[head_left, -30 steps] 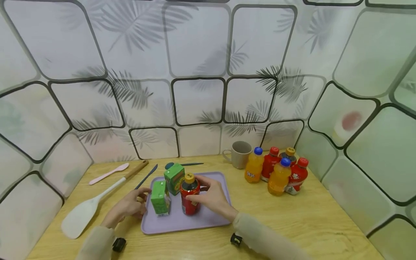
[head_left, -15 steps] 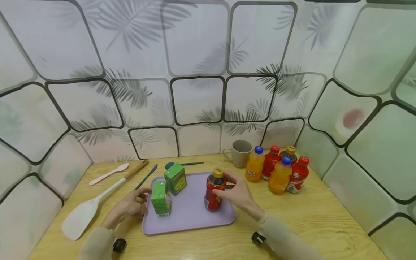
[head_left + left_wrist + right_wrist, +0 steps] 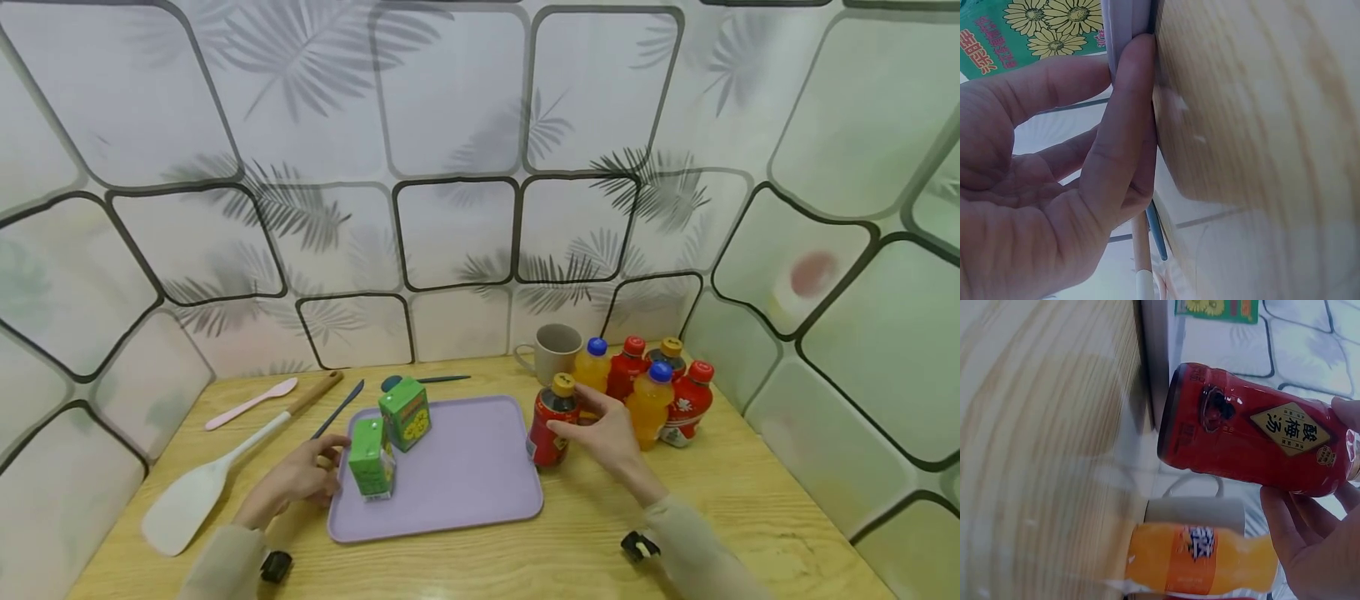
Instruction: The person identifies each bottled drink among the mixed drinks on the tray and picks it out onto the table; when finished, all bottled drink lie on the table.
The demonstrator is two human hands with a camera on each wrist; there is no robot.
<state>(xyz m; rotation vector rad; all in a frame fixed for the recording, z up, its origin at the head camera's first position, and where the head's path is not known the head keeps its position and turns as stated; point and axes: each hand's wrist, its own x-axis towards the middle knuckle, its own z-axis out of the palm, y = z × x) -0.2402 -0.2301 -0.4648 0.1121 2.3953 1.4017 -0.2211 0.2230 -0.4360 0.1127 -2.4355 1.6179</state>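
My right hand [image 3: 606, 433] grips a dark drink bottle [image 3: 551, 437] with a red label and gold cap, near its upper part. In the right wrist view this bottle [image 3: 1254, 431] has a gap between its base and the table, just off the tray's right edge. On the purple tray [image 3: 468, 467] two green juice cartons [image 3: 371, 458] stand at the left side. My left hand [image 3: 300, 475] is at the tray's left rim; in the left wrist view its thumb and fingers pinch the tray edge [image 3: 1124, 28].
Behind my right hand stand orange soda bottles [image 3: 651, 412] and red bottles [image 3: 686, 408], with a grey mug [image 3: 557, 354] beside them. Left of the tray lie a white spatula [image 3: 187, 500], a pink spoon [image 3: 251, 402] and a blue knife [image 3: 337, 408]. A patterned wall closes off the back.
My right hand has carried the red-labelled bottle rightward, from beside the cartons to past the tray's right edge. The left hand has stayed at the tray rim.
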